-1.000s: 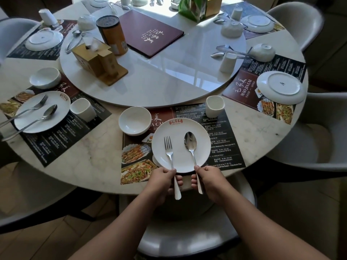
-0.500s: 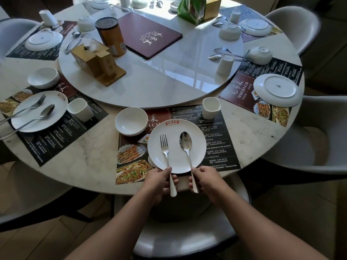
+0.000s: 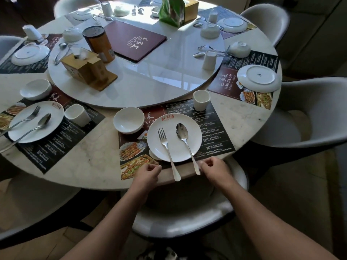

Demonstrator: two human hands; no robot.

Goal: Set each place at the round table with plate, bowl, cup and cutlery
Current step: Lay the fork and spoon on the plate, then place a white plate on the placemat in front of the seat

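Fork and spoon: the fork [image 3: 166,150] and spoon [image 3: 184,140] lie side by side on the plate, heads toward the table's centre. Their handles overhang the near rim, probably so a diner can pick them up easily.
Plate: the plate [image 3: 174,141] sits right way up on the near placemat [image 3: 216,132], close to the table edge and above the chair.
Bowl and cup: the bowl [image 3: 128,120] stands just beside the plate's far-left rim. The cup [image 3: 201,100] stands apart at the far right, which leaves the plate reachable.
Left hand: the left hand [image 3: 148,171] hovers at the table edge left of the fork handle, fingers loosely curled and holding nothing.
Right hand: the right hand [image 3: 214,167] has loosely curled fingers just beside the spoon's handle tip. It does not seem to grip, and contact cannot be told.
Stage: this place looks complete.
Left neighbour: the left plate [image 3: 47,111] matches it, with cutlery laid across it.
Right neighbour: the upturned plate [image 3: 258,77] is face down, and its inverted cup [image 3: 209,60] stands on the turntable [image 3: 150,87], so this place is likely next.
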